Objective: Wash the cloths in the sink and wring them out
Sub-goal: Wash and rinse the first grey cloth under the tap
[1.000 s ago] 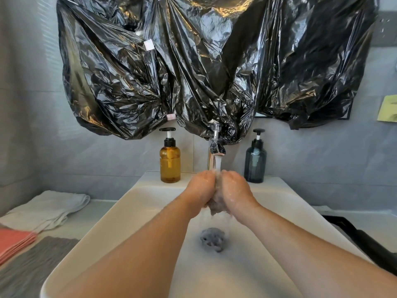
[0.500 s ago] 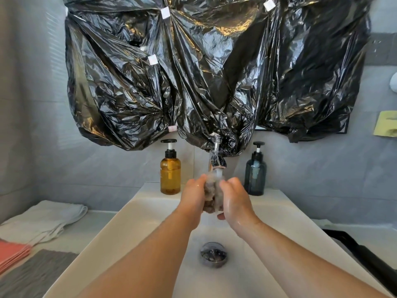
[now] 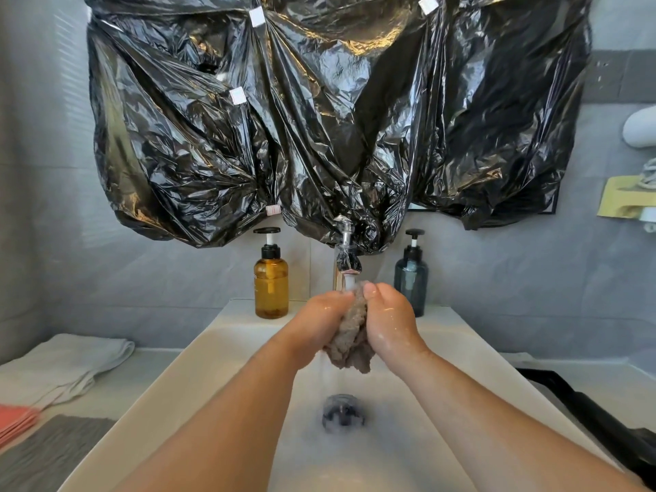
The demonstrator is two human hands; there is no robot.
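Holding a bunched grey cloth (image 3: 349,340) under the running tap (image 3: 345,268), I have it squeezed between both hands above the white sink (image 3: 184,378). My left hand (image 3: 319,323) is closed on its left side and my right hand (image 3: 387,323) is closed on its right, thumb up near the spout; the wet lower end hangs free over the drain (image 3: 342,415). I judge this to be the washing stage for this one cloth, with the wringing perhaps just starting, not finished. More work looks left: on the desk (image 3: 142,378) to the left lie a folded white towel (image 3: 67,362), a pink cloth (image 3: 16,422) and a grey one (image 3: 46,452), all apparently dry and untouched.
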